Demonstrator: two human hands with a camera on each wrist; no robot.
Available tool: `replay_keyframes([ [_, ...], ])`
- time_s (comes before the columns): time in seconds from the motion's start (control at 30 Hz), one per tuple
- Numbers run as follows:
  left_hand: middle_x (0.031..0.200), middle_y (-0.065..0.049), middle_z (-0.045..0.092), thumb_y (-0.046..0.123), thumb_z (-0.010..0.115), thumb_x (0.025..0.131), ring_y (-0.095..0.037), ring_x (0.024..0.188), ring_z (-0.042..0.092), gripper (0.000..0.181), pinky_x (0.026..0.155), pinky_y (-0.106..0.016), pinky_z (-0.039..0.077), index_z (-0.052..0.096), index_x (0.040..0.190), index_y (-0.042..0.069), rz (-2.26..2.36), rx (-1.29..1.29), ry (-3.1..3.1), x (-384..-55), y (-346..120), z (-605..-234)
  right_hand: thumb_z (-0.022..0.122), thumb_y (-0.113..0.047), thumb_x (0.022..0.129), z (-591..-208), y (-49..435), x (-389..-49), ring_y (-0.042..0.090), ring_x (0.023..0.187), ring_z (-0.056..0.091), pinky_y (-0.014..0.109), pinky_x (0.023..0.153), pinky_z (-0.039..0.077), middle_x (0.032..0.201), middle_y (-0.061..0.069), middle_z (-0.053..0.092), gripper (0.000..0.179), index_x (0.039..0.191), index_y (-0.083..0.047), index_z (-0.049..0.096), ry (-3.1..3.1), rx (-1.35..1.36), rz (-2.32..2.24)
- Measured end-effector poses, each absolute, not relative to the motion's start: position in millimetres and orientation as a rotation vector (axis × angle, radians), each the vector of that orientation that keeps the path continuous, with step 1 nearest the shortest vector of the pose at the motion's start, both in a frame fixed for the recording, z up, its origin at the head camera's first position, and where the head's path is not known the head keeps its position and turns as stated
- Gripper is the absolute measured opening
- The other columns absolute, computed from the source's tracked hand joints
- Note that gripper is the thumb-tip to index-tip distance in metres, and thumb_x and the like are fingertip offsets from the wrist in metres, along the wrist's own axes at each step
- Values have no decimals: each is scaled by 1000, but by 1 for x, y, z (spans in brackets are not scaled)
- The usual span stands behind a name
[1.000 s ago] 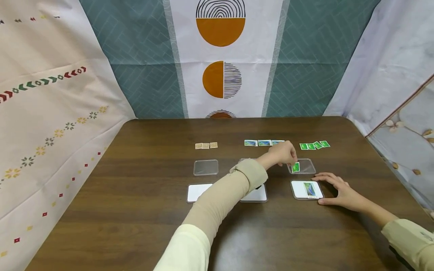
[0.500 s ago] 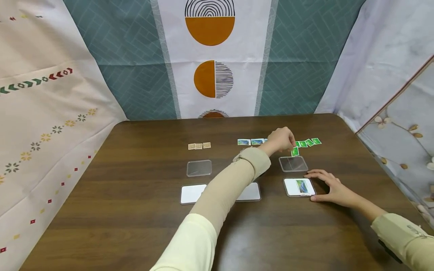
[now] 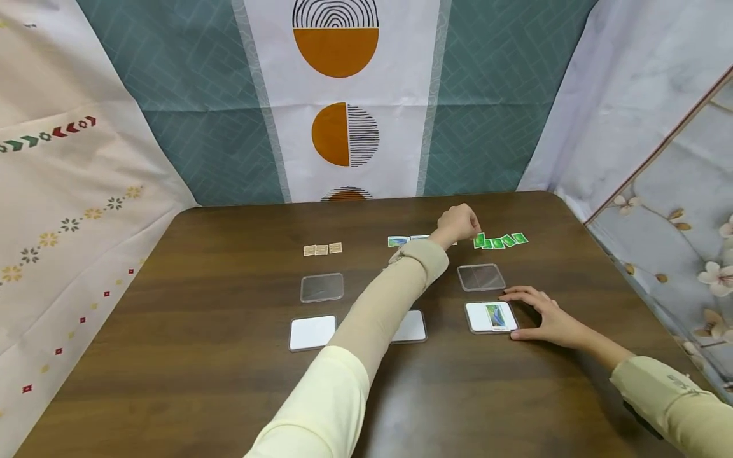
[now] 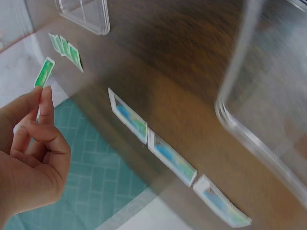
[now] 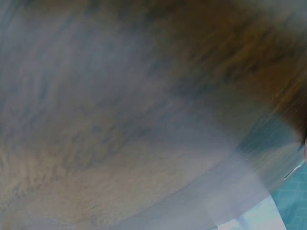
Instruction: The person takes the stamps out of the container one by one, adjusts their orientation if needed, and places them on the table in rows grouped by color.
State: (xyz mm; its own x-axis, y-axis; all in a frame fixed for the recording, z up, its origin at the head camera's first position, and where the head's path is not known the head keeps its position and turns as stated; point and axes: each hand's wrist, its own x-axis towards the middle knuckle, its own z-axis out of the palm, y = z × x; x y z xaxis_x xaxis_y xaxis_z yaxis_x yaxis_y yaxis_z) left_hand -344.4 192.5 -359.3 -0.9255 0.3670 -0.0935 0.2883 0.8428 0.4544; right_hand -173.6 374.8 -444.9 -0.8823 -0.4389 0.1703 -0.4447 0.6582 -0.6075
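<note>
My left hand (image 3: 458, 224) pinches a small green stamp (image 3: 479, 240) between thumb and forefinger, above the far right of the table. In the left wrist view the stamp (image 4: 44, 73) is held up by one end, apart from a row of several green stamps (image 4: 66, 50). My right hand (image 3: 546, 321) holds the right end of a shallow clear case (image 3: 468, 321), thumb at the near corner and forefinger at the far one. Inside the case a white card (image 3: 476, 313) bears a blue-green stamp (image 3: 497, 316). The right wrist view is mostly blurred.
Clear lids (image 3: 322, 288) (image 3: 481, 277) lie behind the cases. Two more white-filled cases (image 3: 312, 333) (image 3: 411, 327) lie to the left, one partly behind my left sleeve. Brown stamps (image 3: 322, 249) and blue stamps (image 3: 398, 241) line the back of the wooden table (image 3: 189, 318).
My left hand has carried the green stamp back from over the right lid to the left end of the green row. My right hand stays at the case. The head view has shifted right.
</note>
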Motion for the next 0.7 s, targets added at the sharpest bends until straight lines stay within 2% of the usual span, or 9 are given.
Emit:
replay_keyframes([
  [0.17, 88, 12, 72, 17, 73, 79, -8, 76, 61, 8, 59, -24, 45, 76, 79, 25, 657, 377, 2854, -351, 197, -374, 83, -17, 68, -449, 370, -171, 39, 114, 36, 61, 81, 24, 129, 15, 45, 62, 123, -10, 54, -2846, 777, 1056],
  [0.47, 91, 9, 72, 16, 72, 79, -11, 76, 64, 9, 60, -24, 48, 75, 77, 25, 595, 277, 2894, -364, 207, -381, 83, -17, 67, -448, 372, -172, 36, 113, 37, 58, 81, 25, 129, 14, 45, 63, 123, -11, 55, -2837, 745, 1023],
  [0.6, 91, 7, 71, 18, 68, 84, -13, 80, 66, 10, 64, -27, 51, 73, 77, 22, 563, 259, 2933, -366, 209, -385, 83, -19, 68, -448, 373, -172, 35, 113, 37, 58, 82, 25, 130, 13, 45, 64, 124, -12, 54, -2839, 746, 1020],
  [0.7, 85, 5, 71, 17, 60, 89, -13, 77, 66, 18, 60, -28, 51, 68, 73, 19, 532, 315, 2978, -366, 211, -387, 83, -19, 67, -447, 374, -172, 33, 113, 37, 57, 83, 25, 130, 13, 45, 64, 124, -12, 54, -2834, 747, 1017],
])
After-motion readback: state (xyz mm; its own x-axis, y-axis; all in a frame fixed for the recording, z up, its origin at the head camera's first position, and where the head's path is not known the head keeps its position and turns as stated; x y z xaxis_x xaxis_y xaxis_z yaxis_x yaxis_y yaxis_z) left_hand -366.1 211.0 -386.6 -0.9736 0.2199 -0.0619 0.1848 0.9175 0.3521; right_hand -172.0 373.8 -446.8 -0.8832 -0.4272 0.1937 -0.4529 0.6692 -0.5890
